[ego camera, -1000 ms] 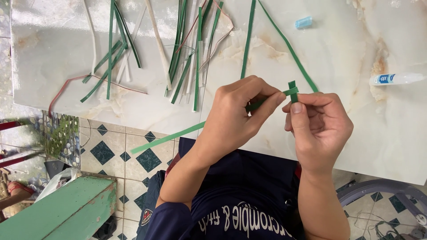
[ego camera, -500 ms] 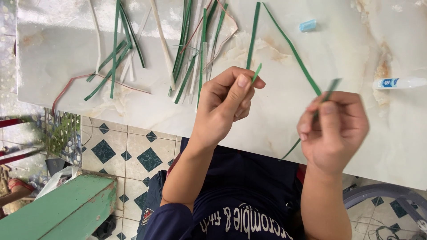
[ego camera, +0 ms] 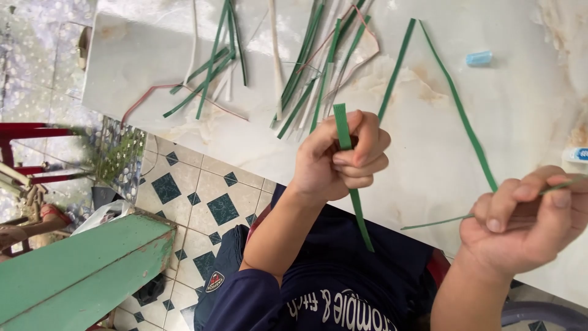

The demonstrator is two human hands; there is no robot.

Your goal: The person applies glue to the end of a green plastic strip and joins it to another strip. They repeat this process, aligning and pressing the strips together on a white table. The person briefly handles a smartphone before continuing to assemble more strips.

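— Both hands have drawn apart since a second ago. Back then they met over one small green fold at the worktop's edge; now each has its own strand.

— Starting from the left side, what lies there?

— Far left on the pale marble worktop point(ego camera: 153, 67), a loose bundle of green strips point(ego camera: 208, 73) with a reddish cord beside it, then a thicker spread of green and pale strips point(ego camera: 312, 55) further along. None of that has shifted.

— And the left hand?

— The left hand point(ego camera: 340, 156) is a closed fist around a broad green strip point(ego camera: 350, 184). Its long axis runs nearly upright in view, one end poking above the knuckles, the other hanging below the wrist toward the dark shirt. Grip closed on it, firmly.

— The right?

— The right hand point(ego camera: 530, 217), lower and well apart to the right, pinches a thin green strand point(ego camera: 441, 222) between fingertips; that one trails leftward, almost level, its free end pointing toward the broad strip's lower tip. Grip closed on it too.

— So which is nearer which?

— The thin strand's loose end lies between the hands, closer to the broad strip's bottom than to its top. A long folded green strip point(ego camera: 453, 104) rests on the worktop above, and a small blue cap point(ego camera: 479, 58) beyond it.
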